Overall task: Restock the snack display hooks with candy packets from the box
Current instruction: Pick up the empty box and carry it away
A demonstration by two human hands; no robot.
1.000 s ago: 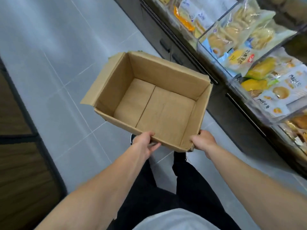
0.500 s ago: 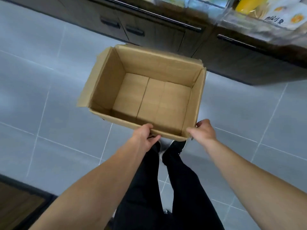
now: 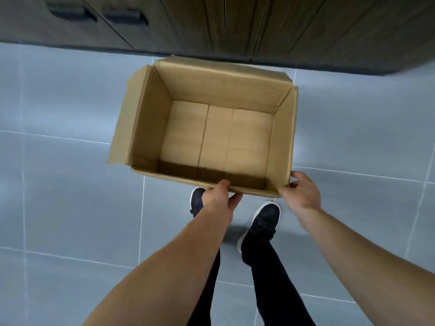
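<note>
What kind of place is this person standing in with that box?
Hard to say for sure: an indoor room, perhaps a shop or kitchen. Grey floor tiles run up to dark wood-grain cabinets with recessed handles. Both hands hold an empty cardboard box; no goods are in view.

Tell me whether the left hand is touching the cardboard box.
Touching. The head view shows the left hand at the near rim of the cardboard box, thumb over the edge and fingers curled beneath it.
</note>
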